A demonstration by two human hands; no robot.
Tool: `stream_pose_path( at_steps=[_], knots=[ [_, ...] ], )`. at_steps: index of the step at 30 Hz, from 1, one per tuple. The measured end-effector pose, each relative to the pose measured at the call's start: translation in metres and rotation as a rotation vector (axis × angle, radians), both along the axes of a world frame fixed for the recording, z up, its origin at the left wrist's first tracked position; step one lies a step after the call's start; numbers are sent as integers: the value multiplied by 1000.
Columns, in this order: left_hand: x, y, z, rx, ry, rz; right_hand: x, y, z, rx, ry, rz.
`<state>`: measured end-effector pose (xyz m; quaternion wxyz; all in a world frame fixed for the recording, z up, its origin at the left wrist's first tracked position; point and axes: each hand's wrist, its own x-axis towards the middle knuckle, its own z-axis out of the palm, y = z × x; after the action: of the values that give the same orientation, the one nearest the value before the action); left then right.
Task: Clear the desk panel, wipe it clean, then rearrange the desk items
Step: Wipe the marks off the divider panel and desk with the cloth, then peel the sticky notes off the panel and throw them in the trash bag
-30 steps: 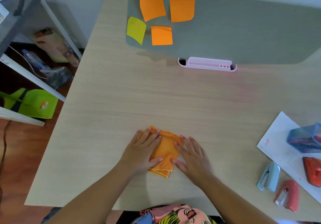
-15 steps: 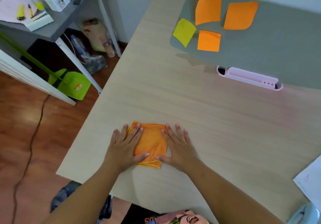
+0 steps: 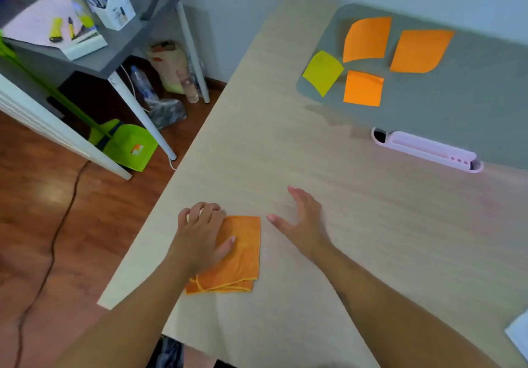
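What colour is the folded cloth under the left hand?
Orange, with a yellow stitched edge; the cloth under the left hand shows best in the head view.

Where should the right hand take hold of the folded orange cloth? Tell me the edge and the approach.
Probably the right edge of the orange cloth. It lies flat and bare, facing the open right hand, while the left hand covers the left part. Come in from the right and pinch.

My only view is a head-worn wide-angle camera, looking steeply down and forward across the wooden desk (image 3: 285, 144), near enough that both forearms enter from the bottom edge; it faces the grey panel (image 3: 457, 104) upper right, the floor (image 3: 43, 210) at left.
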<state>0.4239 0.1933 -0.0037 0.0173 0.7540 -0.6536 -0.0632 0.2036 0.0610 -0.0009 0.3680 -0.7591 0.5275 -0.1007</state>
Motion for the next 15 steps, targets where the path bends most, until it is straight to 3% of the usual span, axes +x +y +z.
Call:
stream_pose_path(
  at_steps=[7, 15],
  knots=[
    [-27, -91, 23, -34, 145, -24, -49, -127, 48, 275, -399, -676],
    [-33, -218, 66, -145, 478, 182, -46, -229, 89, 431, -733, -830]
  ],
)
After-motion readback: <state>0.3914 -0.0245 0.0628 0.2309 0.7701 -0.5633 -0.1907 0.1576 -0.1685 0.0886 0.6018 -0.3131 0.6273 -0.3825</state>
